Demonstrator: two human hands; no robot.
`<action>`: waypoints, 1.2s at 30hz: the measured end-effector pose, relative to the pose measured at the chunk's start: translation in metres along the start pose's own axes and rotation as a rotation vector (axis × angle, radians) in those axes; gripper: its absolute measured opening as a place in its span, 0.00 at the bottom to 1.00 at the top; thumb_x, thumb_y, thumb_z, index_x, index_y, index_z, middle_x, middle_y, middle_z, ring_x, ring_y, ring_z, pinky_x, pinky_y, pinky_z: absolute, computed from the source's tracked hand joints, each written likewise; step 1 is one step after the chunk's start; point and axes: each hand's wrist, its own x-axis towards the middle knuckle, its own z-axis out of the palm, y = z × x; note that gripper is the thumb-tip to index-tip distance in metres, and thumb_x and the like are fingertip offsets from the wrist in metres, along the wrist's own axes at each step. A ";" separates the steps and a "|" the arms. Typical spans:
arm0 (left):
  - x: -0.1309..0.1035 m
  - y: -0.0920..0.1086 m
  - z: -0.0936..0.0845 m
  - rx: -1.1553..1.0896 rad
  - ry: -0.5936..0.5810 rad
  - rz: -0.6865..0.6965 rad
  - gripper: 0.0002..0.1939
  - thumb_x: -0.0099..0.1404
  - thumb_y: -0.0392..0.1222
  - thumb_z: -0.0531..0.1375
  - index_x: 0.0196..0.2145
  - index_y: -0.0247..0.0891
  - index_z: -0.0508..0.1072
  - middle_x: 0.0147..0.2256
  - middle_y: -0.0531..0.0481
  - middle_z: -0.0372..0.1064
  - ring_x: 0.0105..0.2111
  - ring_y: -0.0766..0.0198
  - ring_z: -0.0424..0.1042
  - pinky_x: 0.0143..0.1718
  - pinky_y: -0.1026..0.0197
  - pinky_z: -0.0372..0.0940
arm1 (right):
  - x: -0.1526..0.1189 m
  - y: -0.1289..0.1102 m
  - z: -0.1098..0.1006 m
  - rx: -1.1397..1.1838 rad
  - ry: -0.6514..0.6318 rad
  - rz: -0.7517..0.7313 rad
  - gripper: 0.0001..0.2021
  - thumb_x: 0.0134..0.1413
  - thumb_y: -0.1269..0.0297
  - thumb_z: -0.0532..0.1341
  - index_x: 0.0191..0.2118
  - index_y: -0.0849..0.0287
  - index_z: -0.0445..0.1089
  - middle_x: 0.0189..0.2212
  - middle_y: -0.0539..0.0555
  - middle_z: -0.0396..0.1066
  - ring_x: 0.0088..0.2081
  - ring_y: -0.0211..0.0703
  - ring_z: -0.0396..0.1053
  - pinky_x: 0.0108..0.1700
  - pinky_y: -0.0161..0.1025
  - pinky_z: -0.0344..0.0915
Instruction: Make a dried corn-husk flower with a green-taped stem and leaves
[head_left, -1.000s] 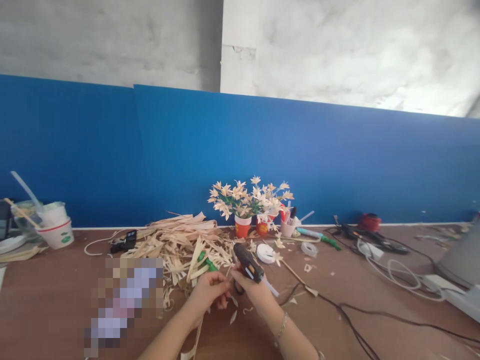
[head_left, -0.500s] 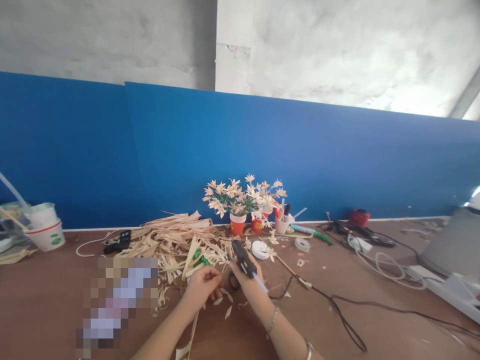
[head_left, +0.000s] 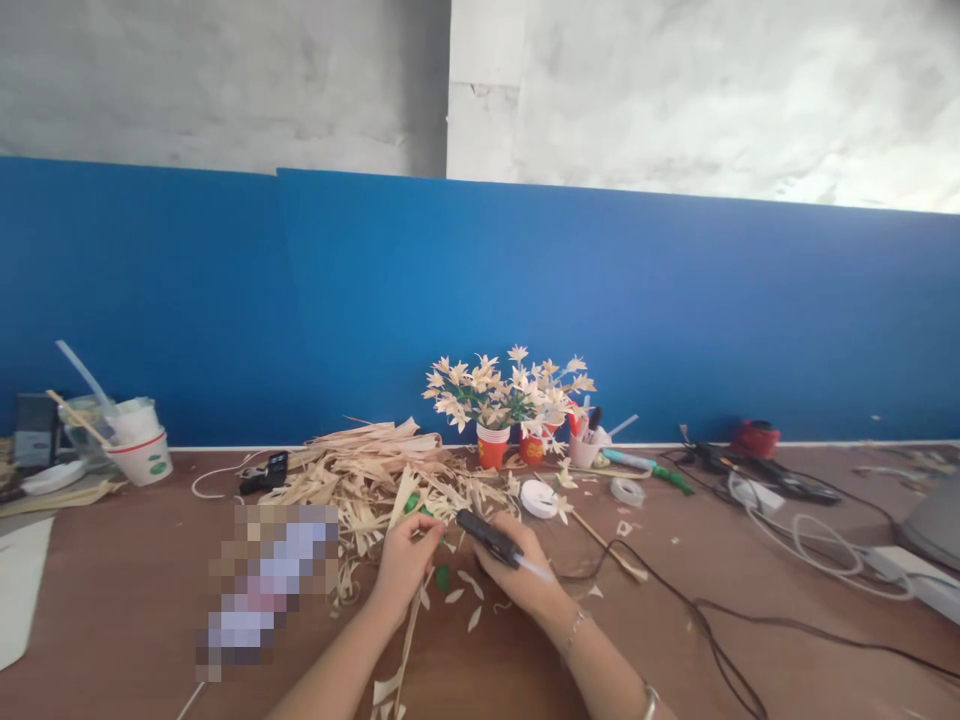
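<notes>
My right hand point(head_left: 517, 560) is wrapped round a black hot glue gun point(head_left: 489, 538), its nozzle pointing left towards my other hand and a pale glue stick point(head_left: 534, 568) poking out of its back. Thumb and fingers of my left hand point(head_left: 407, 560) are pinched together close to the nozzle; whatever sits between them is too small to make out. Several pale petals point(head_left: 471, 585) lie on the table between my hands, beside a small green piece point(head_left: 442, 577). Behind my left hand spreads a heap of dry husk strips point(head_left: 375, 455).
Red paper cups point(head_left: 492, 450) hold pale husk flowers point(head_left: 487, 385) against the blue partition point(head_left: 360, 300). A white roll point(head_left: 538, 498) and a clear tape roll point(head_left: 627, 491) lie right of them. The black cord point(head_left: 675, 590) runs rightwards. A white cup point(head_left: 141, 458) stands at left.
The glue gun has tilted flatter, its nozzle now aimed more to the left at my left hand. My left hand has risen slightly. The whole view has shifted, so objects appear further right.
</notes>
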 end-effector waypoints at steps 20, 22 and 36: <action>0.003 -0.006 0.000 0.039 -0.020 0.034 0.11 0.51 0.48 0.60 0.22 0.36 0.69 0.10 0.61 0.53 0.10 0.73 0.51 0.14 0.69 0.47 | 0.000 0.001 0.002 -0.040 -0.033 0.063 0.05 0.42 0.70 0.57 0.19 0.59 0.61 0.19 0.47 0.62 0.23 0.36 0.60 0.26 0.31 0.54; 0.003 -0.006 0.000 0.043 -0.016 0.023 0.11 0.50 0.48 0.60 0.22 0.36 0.69 0.10 0.62 0.52 0.10 0.73 0.51 0.13 0.69 0.46 | 0.000 0.001 0.002 -0.046 -0.033 0.070 0.05 0.42 0.70 0.57 0.20 0.59 0.62 0.19 0.47 0.62 0.24 0.36 0.60 0.26 0.31 0.54; 0.004 -0.007 0.001 0.035 -0.020 0.007 0.13 0.49 0.50 0.60 0.22 0.37 0.69 0.10 0.62 0.52 0.10 0.73 0.50 0.13 0.69 0.45 | -0.001 0.001 0.003 -0.036 -0.026 0.078 0.05 0.39 0.73 0.57 0.19 0.59 0.62 0.18 0.47 0.63 0.23 0.36 0.60 0.25 0.31 0.54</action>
